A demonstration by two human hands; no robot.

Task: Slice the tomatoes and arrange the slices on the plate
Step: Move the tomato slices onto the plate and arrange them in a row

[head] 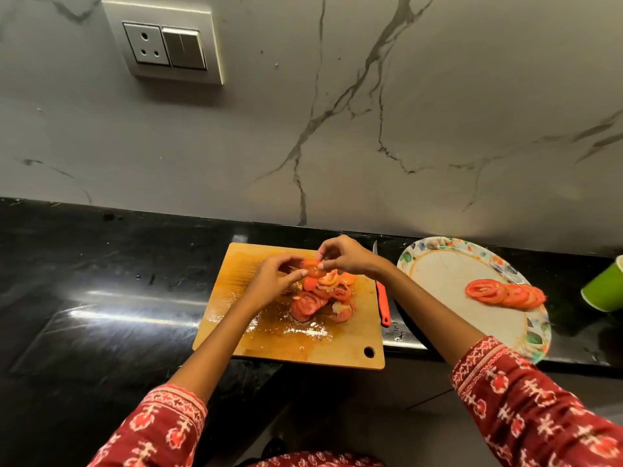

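Observation:
A wet wooden cutting board lies on the black counter with a pile of tomato slices on its far half. My left hand and my right hand meet above the pile, and both pinch one tomato slice between thumb and fingertips. To the right sits a round patterned plate with a short overlapping row of tomato slices near its right side. A red-handled knife lies on the counter between board and plate, its blade pointing toward the wall.
A green paper cup stands at the right edge beside the plate. A marble-look wall with a socket and switch panel rises behind the counter. The counter's front edge runs just below the board and plate.

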